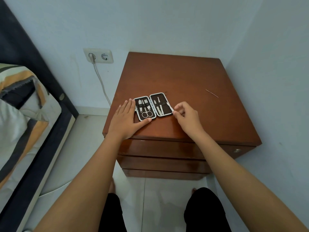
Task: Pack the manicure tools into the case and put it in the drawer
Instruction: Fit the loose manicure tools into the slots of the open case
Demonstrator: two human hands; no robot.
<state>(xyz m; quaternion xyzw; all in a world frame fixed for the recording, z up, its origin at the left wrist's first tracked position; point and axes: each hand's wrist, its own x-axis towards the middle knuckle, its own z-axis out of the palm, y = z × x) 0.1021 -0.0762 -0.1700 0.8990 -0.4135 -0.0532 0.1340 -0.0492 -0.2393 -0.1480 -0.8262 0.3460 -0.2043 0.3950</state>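
Observation:
A small manicure case [164,106] lies open flat on the brown nightstand [180,77], dark inside with a pale rim. Its left half holds scissors [146,113] and clippers under straps; its right half holds tweezers [159,106]. My left hand [124,121] lies flat on the nightstand, fingers apart, touching the case's left edge, thumb against its front corner. My right hand [187,116] pinches a small slim metal tool [171,109] at the case's right edge. A thin metal pick [212,93] lies alone toward the nightstand's back right.
The nightstand's drawers [160,149] are closed below its front edge, with a knob [237,150] at the right. Walls stand behind and to the right. A bed [25,114] is at the left. A wall socket [98,56] has a cable plugged in.

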